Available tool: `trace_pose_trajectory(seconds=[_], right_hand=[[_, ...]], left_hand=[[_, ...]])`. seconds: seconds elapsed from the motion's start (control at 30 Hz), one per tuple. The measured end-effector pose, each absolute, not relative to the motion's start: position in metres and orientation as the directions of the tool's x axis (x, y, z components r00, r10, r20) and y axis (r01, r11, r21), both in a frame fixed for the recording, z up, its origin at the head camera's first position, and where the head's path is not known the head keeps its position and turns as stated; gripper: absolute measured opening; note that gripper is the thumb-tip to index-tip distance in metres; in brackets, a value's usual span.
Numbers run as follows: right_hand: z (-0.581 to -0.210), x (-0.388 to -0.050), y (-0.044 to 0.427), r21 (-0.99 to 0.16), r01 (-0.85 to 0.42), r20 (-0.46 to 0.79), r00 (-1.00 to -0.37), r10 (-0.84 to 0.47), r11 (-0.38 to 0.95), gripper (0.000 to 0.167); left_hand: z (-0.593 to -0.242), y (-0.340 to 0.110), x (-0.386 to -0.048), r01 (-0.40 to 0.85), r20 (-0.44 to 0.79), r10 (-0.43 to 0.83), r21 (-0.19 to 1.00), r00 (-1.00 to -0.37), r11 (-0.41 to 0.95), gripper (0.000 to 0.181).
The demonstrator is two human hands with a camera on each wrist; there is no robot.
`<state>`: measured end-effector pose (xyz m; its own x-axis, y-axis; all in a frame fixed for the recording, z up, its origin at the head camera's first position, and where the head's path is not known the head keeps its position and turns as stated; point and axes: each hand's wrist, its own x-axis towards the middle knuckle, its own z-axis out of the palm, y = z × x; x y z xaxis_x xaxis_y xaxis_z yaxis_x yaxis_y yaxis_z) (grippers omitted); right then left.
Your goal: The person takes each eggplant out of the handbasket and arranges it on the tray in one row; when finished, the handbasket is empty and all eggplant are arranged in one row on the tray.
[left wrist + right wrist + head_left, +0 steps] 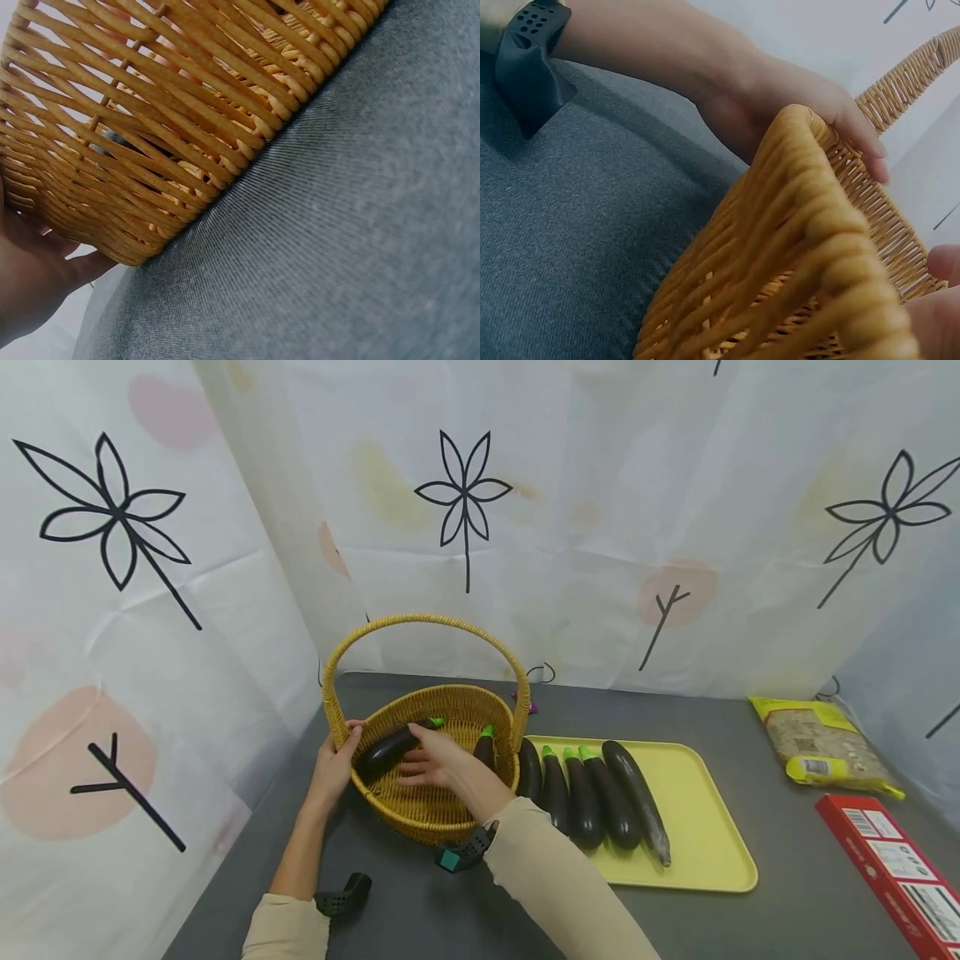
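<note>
A yellow wicker basket (442, 832) with a tall arched handle stands on the dark table. At its left side, my left hand (333, 768) grips the rim by the handle's foot; in the left wrist view, its fingers lie against the woven wall. My right hand (442, 762) is inside the basket, fingers loosely extended, thumb against or close beside a dark eggplant (386, 753) with a green stem end. A second eggplant (486, 747) lies at the basket's right, partly hidden by the right hand and wrist. In the right wrist view, the rim hides part of the right hand (780, 97).
Right of the basket, a yellow tray (701, 827) bears several eggplants (585, 802) side by side; the right sleeve overlaps its left part. Farther right lie a yellow-and-clear bag (817, 743) and a red box (892, 868). A patterned curtain (570, 527) hangs behind the table.
</note>
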<state>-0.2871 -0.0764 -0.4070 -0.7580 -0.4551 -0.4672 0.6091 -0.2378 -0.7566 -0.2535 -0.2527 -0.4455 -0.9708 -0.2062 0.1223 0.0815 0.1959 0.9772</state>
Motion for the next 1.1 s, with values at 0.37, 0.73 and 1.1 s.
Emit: trace_pose_trajectory(seconds=[0.37, 0.73, 1.1], right_hand=[[-0.411, -0.292, -0.088, -0.709, 0.635, -0.516, -0.764, -0.388, -0.307, 0.071], [-0.414, -0.297, -0.097, -0.671, 0.659, -0.525, -0.746, -0.409, -0.340, 0.062], [-0.415, -0.298, -0.107, -0.712, 0.626, -0.544, -0.778, -0.314, -0.319, 0.061]], left_hand=[[-0.445, -0.250, -0.252, 0.088, 0.135, -0.212, 0.972, -0.968, 0.217, 0.043], [-0.446, -0.252, -0.253, 0.077, 0.129, -0.231, 0.972, -0.964, 0.221, 0.047], [-0.442, -0.251, -0.252, 0.065, 0.112, -0.229, 0.977, -0.967, 0.205, 0.046]])
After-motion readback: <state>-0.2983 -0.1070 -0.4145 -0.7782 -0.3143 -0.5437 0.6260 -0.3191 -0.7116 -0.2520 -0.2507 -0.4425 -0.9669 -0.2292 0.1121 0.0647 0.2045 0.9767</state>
